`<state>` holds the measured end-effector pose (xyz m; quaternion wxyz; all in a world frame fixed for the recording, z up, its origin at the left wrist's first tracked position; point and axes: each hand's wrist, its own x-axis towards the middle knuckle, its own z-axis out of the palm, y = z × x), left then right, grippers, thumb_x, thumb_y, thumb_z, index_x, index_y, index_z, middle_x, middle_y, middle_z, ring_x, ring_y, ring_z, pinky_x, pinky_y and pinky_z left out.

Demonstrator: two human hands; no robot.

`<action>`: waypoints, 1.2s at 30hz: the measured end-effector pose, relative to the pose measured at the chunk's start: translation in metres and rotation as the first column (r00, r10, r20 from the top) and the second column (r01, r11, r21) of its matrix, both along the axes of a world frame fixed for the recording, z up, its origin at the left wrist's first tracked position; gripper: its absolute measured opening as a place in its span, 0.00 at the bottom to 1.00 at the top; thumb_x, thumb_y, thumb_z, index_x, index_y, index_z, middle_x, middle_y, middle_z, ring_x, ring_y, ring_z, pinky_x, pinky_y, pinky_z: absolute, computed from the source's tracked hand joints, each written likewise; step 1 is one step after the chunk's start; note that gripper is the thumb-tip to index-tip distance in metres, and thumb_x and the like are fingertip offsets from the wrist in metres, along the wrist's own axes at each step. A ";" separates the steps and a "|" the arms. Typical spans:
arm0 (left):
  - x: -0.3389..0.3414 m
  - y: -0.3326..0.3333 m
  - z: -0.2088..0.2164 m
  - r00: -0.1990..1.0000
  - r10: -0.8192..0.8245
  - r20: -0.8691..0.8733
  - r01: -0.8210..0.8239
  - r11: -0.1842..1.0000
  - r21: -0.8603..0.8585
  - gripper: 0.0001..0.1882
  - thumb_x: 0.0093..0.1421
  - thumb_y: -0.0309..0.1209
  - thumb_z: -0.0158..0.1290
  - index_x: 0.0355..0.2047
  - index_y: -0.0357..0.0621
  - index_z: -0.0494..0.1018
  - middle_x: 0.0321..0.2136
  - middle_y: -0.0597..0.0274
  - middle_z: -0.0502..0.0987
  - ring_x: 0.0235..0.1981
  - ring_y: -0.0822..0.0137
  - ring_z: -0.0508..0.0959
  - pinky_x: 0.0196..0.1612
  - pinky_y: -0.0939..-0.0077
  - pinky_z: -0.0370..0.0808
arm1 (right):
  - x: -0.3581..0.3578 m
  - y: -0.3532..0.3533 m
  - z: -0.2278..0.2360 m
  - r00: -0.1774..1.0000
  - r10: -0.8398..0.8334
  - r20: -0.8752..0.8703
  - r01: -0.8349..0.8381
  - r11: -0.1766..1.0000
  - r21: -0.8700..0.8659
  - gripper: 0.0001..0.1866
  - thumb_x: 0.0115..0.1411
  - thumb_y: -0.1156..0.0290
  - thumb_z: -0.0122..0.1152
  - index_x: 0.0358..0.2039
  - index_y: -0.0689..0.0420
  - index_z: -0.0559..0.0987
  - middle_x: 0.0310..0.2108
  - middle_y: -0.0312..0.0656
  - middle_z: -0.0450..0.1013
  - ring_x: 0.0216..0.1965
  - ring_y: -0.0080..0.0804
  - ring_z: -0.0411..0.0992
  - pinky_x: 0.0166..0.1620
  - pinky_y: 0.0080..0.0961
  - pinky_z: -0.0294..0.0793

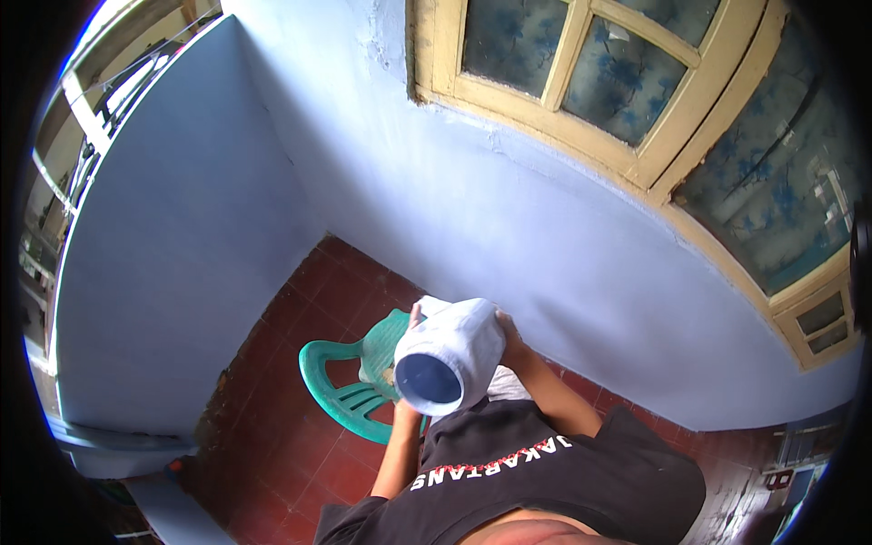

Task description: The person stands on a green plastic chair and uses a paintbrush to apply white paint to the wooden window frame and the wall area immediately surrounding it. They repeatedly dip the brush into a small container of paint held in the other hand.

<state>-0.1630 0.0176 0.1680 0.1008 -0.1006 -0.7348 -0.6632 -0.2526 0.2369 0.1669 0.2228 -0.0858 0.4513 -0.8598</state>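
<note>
Soft white cloth (451, 350), glossy green plastic chair (350, 386), worn yellow wooden window frame (536, 100).

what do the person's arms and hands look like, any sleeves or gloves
Both forearms are bare, with no gloves, watch or rings visible. The left hand and right hand are mostly hidden behind a white cloth. Short black sleeves of a shirt with white lettering begin near the shoulders.

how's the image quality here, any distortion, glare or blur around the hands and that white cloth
Head view: strong fisheye bend, so the window frame and wall edges curve, with black corners. Daylight blows out at the upper left; the blue wall is evenly lit. The white cloth is bright but holds detail, and the left hand and right hand look reasonably sharp, mostly hidden behind it.
</note>
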 end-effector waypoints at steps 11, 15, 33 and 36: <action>0.015 -0.099 -0.052 0.925 0.346 0.157 -0.306 0.923 -0.232 0.34 0.51 0.34 0.71 0.57 0.40 0.74 0.56 0.50 0.75 0.59 0.53 0.73 0.63 0.55 0.67 | -0.070 -0.100 0.064 0.880 0.474 0.003 -0.474 0.880 -0.016 0.43 0.67 0.33 0.53 0.65 0.60 0.66 0.60 0.40 0.69 0.61 0.28 0.67 0.65 0.30 0.65; -0.001 -0.078 0.044 0.871 0.472 0.138 -0.469 0.882 -0.055 0.22 0.49 0.29 0.72 0.45 0.38 0.80 0.41 0.61 0.83 0.42 0.61 0.81 0.49 0.65 0.77 | -0.102 -0.099 0.090 0.883 0.453 -0.121 -0.392 0.854 0.342 0.31 0.67 0.44 0.64 0.53 0.57 0.68 0.45 0.33 0.67 0.49 0.19 0.68 0.52 0.20 0.70; -0.102 -0.143 0.069 0.720 0.691 0.065 -0.690 0.702 0.176 0.20 0.49 0.28 0.72 0.41 0.37 0.79 0.34 0.62 0.81 0.35 0.63 0.80 0.42 0.66 0.77 | -0.329 -0.052 0.313 0.643 0.350 -0.681 0.573 0.370 0.732 0.28 0.73 0.49 0.50 0.39 0.66 0.82 0.29 0.48 0.78 0.29 0.34 0.73 0.40 0.34 0.72; -0.133 -0.158 0.059 0.738 0.675 -0.017 -0.666 0.732 0.140 0.18 0.49 0.29 0.73 0.39 0.40 0.81 0.34 0.63 0.83 0.34 0.64 0.82 0.41 0.67 0.78 | -0.384 -0.056 0.299 0.505 0.263 -0.822 0.598 0.580 0.553 0.27 0.73 0.55 0.44 0.26 0.64 0.74 0.21 0.35 0.64 0.23 0.24 0.59 0.31 0.25 0.60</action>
